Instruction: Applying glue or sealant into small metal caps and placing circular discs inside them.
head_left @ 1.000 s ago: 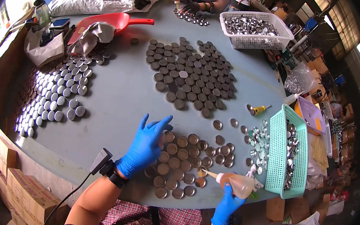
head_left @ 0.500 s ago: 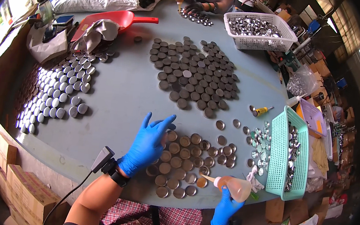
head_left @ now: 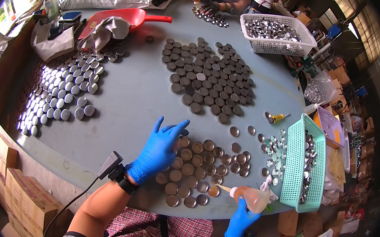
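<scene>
My right hand (head_left: 241, 220), in a blue glove, is wrapped round a squeeze bottle (head_left: 255, 200) of amber liquid. The bottle lies tilted nearly level, its thin nozzle pointing left over the shallow round metal caps (head_left: 187, 169) by the near edge. Close to the nozzle tip, one cap (head_left: 214, 191) looks more amber than those around it. My left hand (head_left: 155, 149), also gloved in blue, is at the upper left of these caps with its fingers stretched out and apart. Its thumb side is partly hidden, beside the nearest caps.
Many dark discs (head_left: 212, 79) cover the table's middle, and silvery ones (head_left: 63, 93) the left. A red dustpan (head_left: 135, 18) lies behind them. At right are a mint basket (head_left: 291, 161), a yellow-handled tool (head_left: 278, 118) and small parts. A co-worker's hands (head_left: 208, 8) work beyond, near a white basket (head_left: 278, 47).
The bottle and my right hand have shifted slightly right, and the nozzle tip with them. My left hand keeps nearly the same pose. The whole view has moved a little.
</scene>
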